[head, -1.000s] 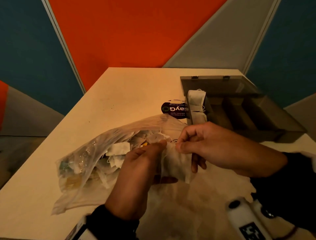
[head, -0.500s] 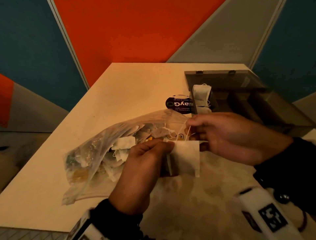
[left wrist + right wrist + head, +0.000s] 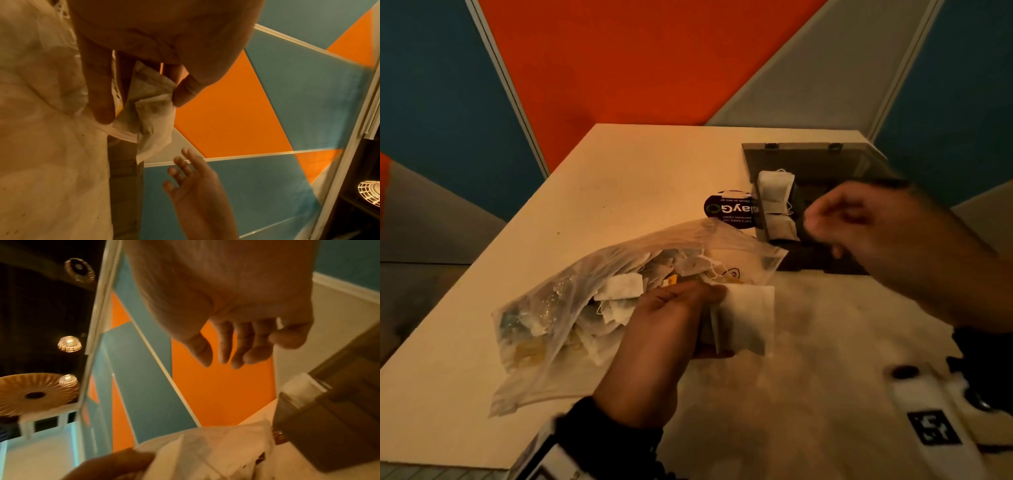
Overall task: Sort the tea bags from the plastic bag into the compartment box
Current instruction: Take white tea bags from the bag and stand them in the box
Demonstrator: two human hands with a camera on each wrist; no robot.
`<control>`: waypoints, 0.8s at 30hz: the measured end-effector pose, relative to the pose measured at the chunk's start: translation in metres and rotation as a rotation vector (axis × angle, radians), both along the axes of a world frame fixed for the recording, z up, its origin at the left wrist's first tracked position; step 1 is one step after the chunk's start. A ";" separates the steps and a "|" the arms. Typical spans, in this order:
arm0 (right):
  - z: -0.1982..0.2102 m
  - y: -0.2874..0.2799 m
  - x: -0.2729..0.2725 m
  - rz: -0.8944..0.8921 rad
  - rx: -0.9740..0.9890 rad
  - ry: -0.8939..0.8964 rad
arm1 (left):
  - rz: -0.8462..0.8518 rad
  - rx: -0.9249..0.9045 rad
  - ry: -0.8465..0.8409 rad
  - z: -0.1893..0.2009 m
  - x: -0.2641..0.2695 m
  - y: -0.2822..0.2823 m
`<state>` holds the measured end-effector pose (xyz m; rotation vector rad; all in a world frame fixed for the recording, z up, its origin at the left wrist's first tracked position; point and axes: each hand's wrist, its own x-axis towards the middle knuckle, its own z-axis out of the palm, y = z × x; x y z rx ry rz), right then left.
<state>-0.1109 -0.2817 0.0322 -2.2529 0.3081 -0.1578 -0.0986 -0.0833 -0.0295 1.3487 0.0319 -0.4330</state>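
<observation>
A clear plastic bag full of tea bags lies on the table, its mouth toward the middle. My left hand pinches a white tea bag at the bag's mouth; in the left wrist view the thumb and fingers squeeze that tea bag. The dark compartment box stands open at the back right, with white tea bags stacked in its leftmost compartment. My right hand hovers blurred over the box with relaxed fingers that hold nothing.
A round black label lies on the table between the plastic bag and the box. Orange, blue and grey wall panels close in the table's far edge. A white wrist device shows at bottom right.
My right hand has let go of the tea bag's top and moved up and right over the box. The left hand still pinches the tea bag by the plastic bag.
</observation>
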 end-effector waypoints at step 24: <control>-0.030 0.013 -0.002 0.235 0.109 0.242 | -0.133 -0.040 -0.028 -0.003 -0.010 -0.019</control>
